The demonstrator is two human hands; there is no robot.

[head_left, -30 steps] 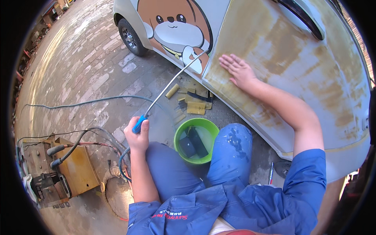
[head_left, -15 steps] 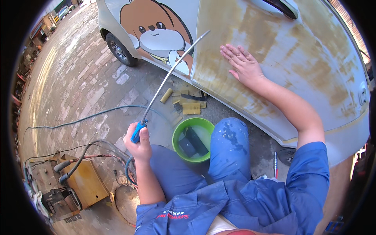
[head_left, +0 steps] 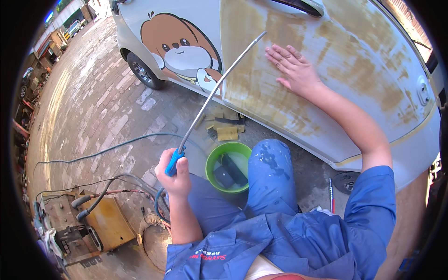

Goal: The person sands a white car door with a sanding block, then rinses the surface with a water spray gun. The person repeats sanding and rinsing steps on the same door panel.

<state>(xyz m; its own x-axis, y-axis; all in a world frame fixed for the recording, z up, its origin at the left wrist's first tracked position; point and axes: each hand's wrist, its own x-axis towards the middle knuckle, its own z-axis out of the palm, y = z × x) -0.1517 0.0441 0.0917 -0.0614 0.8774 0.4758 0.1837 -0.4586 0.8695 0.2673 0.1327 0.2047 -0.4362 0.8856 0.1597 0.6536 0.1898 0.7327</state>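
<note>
My left hand (head_left: 175, 175) is wrapped round the blue handle of an air blow gun (head_left: 205, 105). Its long, slightly bent metal tube slants up and right, and the tip lies in front of the car door (head_left: 289, 98). The door is white with sanded, yellow-brown patches of filler. My right hand (head_left: 298, 72) is spread over the door surface, fingers stretched out, just right of the tube's tip; it looks flat against the panel. Between my knees and the car stands a green basin (head_left: 208, 175) of cloudy water with dark pieces in it.
Sandpaper and yellowish blocks (head_left: 227, 134) lie on the ground beside the car sill. At lower left is a worn yellow machine (head_left: 109, 219) with thick cables; a blue hose (head_left: 107, 148) crosses the brick paving. A pen-like tool (head_left: 332, 196) lies by my right knee.
My left hand and the blow gun have shifted right, the tip moving farther over the door. My right hand has moved slightly right across the panel. The view has shifted a little.
</note>
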